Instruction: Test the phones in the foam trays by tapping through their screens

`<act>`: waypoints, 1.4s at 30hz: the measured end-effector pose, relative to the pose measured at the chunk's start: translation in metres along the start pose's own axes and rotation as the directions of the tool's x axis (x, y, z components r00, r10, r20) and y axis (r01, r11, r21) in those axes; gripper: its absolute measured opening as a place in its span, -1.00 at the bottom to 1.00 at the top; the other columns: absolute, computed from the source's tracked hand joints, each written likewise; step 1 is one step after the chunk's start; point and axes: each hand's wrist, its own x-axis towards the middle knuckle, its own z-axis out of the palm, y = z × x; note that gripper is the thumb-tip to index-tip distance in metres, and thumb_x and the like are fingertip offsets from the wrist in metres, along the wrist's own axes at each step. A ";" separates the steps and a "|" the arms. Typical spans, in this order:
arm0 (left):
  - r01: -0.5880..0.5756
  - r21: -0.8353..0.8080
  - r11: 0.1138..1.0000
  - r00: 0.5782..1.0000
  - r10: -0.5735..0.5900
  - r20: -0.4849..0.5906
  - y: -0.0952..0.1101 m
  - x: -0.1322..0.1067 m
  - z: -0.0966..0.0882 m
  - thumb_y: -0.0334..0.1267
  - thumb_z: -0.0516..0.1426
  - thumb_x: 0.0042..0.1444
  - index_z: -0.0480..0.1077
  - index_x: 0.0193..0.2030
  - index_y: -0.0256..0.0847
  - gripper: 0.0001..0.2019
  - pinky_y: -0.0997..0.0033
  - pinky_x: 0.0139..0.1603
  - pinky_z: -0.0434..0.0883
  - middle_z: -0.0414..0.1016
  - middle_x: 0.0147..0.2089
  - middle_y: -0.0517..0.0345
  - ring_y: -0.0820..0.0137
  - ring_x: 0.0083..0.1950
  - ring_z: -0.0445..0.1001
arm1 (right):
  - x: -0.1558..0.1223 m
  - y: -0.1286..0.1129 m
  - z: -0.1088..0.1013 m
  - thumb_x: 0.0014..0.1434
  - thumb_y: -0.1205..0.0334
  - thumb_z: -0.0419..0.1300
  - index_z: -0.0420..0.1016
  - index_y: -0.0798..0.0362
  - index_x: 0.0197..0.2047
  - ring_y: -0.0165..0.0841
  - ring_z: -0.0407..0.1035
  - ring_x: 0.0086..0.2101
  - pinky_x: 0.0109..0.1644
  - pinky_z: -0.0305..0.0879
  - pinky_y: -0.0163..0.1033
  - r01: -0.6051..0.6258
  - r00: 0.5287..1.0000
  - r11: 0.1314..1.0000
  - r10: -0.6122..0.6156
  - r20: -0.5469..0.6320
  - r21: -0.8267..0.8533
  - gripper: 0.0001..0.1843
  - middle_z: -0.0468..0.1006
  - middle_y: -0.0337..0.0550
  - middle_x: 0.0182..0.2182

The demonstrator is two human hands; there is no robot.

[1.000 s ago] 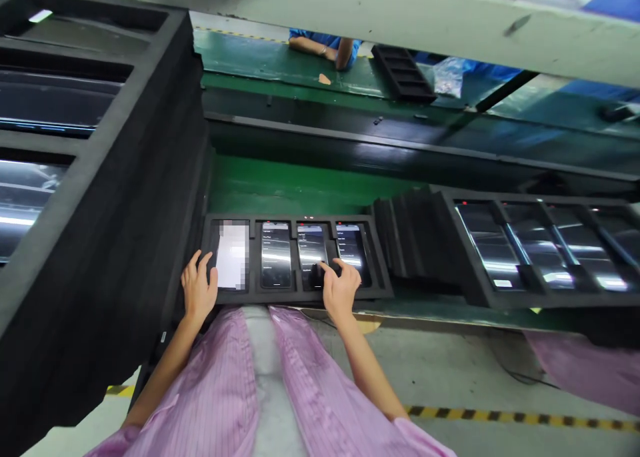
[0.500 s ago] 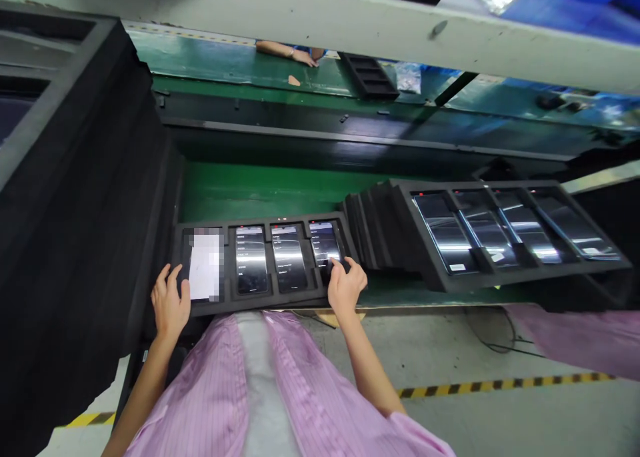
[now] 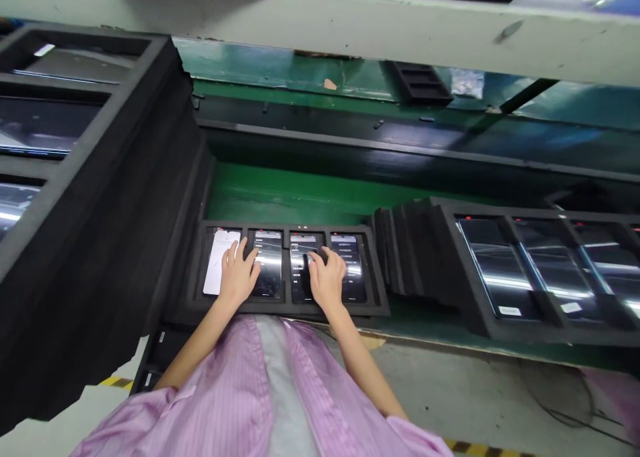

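Note:
In front of my body lies a black foam tray [image 3: 376,302] with smartphones in a row of slots. The leftmost phone [image 3: 214,270] shows a white screen; the phone beside it [image 3: 271,270] has a dark screen with lines of text. My left hand [image 3: 237,277] is spread between these two, its fingertips over the second phone's left edge. Above the third phone [image 3: 298,280], which also shows a dark list, is my right hand [image 3: 327,278]. Its fingers are apart and hold nothing, partly covering the rightmost phone [image 3: 354,270]. Actual fingertip contact with the screens is unclear.
A tall stack of black foam trays [image 3: 135,170] rises at the left, with phones in its top tray. Another stack [image 3: 450,277] leans at the right, its front tray holding phones. A pale beam [image 3: 300,23] crosses above; beyond it sits a small black tray [image 3: 421,83].
My left hand moved from the tray's left edge onto the first two phones. My right hand shifted left from the rightmost phone to the third. The view swung left, and another person's hand left the frame.

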 end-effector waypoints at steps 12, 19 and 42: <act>0.011 0.240 0.971 0.990 -0.044 0.130 0.009 0.011 0.000 -0.12 -0.03 0.18 0.32 0.14 -0.08 -0.60 -0.13 0.21 0.05 0.09 0.31 -0.12 -0.01 0.30 0.03 | 0.015 -0.006 0.007 0.27 0.19 -0.16 0.42 0.01 0.02 -0.15 0.05 0.09 0.15 -0.03 0.09 0.029 0.992 0.999 -0.024 0.126 -0.041 -0.59 0.22 0.07 0.09; 0.054 0.241 0.969 0.992 -0.081 0.101 0.009 0.008 -0.005 -0.13 -0.03 0.19 0.26 0.18 -0.10 -0.57 -0.15 0.21 0.04 0.07 0.31 -0.15 -0.01 0.30 0.03 | 0.008 0.006 0.001 0.27 0.18 -0.17 0.40 -0.01 0.05 -0.15 0.01 0.13 0.18 -0.05 0.11 -0.017 0.995 0.998 0.022 0.097 -0.053 -0.58 0.18 0.07 0.13; 0.089 0.253 0.963 0.995 -0.096 0.018 0.009 -0.011 -0.009 -0.20 -0.05 0.19 0.34 0.12 -0.16 -0.62 -0.15 0.17 0.09 0.14 0.27 -0.20 -0.02 0.29 0.06 | 0.002 0.063 -0.015 0.27 0.16 -0.21 0.46 0.00 -0.04 -0.17 0.07 0.05 0.14 -0.02 0.08 -0.206 0.978 0.958 0.198 -0.059 -0.198 -0.55 0.23 0.07 0.04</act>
